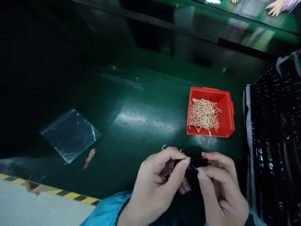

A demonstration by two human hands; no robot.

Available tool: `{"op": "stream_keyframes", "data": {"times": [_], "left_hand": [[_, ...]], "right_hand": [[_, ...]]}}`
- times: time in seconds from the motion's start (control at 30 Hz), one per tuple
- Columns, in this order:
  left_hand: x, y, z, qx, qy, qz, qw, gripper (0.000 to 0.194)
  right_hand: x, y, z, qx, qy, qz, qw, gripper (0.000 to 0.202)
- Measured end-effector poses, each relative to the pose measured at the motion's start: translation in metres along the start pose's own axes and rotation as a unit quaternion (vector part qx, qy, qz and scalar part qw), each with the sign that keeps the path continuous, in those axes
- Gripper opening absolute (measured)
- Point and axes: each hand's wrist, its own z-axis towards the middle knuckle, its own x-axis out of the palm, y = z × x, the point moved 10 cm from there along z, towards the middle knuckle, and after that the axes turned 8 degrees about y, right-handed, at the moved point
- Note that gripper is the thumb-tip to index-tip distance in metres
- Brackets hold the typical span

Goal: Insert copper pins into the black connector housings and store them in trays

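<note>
Low in the head view, my left hand [155, 185] pinches a small dark, flat piece [198, 162] between thumb and index finger. My right hand [223, 188] is closed at the piece's other end, its fingertips against the far edge. A thin, pale sliver [194, 167] runs from the dark piece to my right thumb and index finger; its kind is too small to make out. Just beyond my hands stands a red bin [225, 117] holding a heap of thin tan strips [204, 114]. A few loose tan bits [164, 146] lie by my left knuckles.
On the green table [141, 141] a clear zip bag [71, 135] lies at left, beside a tan scrap [89, 158]. Stacked black trays [275, 135] rise at the right. Yellow-black tape [72, 195] marks the near edge. Another person's hand [276, 7] rests across the far surface.
</note>
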Motion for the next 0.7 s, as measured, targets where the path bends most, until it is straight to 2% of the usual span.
{"op": "stream_keyframes", "data": {"times": [0.2,0.3,0.43,0.5,0.53,0.63,0.7], "left_hand": [[-0.002,-0.004,-0.006,-0.012,-0.079,-0.011,0.997,0.018],[-0.001,-0.008,-0.007,-0.007,-0.097,-0.014,0.995,0.017],[-0.010,-0.018,-0.010,0.024,-0.151,-0.005,0.988,0.018],[-0.014,-0.023,-0.012,0.043,-0.170,-0.009,0.984,0.019],[-0.015,-0.024,-0.013,0.049,-0.175,-0.015,0.983,0.020],[-0.014,-0.022,-0.014,0.049,-0.179,-0.034,0.982,0.022],[-0.013,-0.017,-0.013,0.038,-0.174,-0.045,0.983,0.025]], "right_hand": [[0.001,0.012,-0.002,-0.059,0.005,0.005,0.998,0.020],[-0.001,0.010,-0.001,-0.071,0.007,-0.003,0.997,0.019],[-0.008,0.006,0.000,-0.094,0.001,0.012,0.995,0.019],[-0.006,0.006,0.000,-0.080,0.003,0.034,0.996,0.034],[-0.006,-0.002,0.000,-0.024,-0.008,0.045,0.999,0.040],[0.001,-0.008,-0.006,0.073,-0.017,0.062,0.995,0.032],[0.003,-0.003,-0.008,0.080,-0.023,0.054,0.995,0.026]]}}
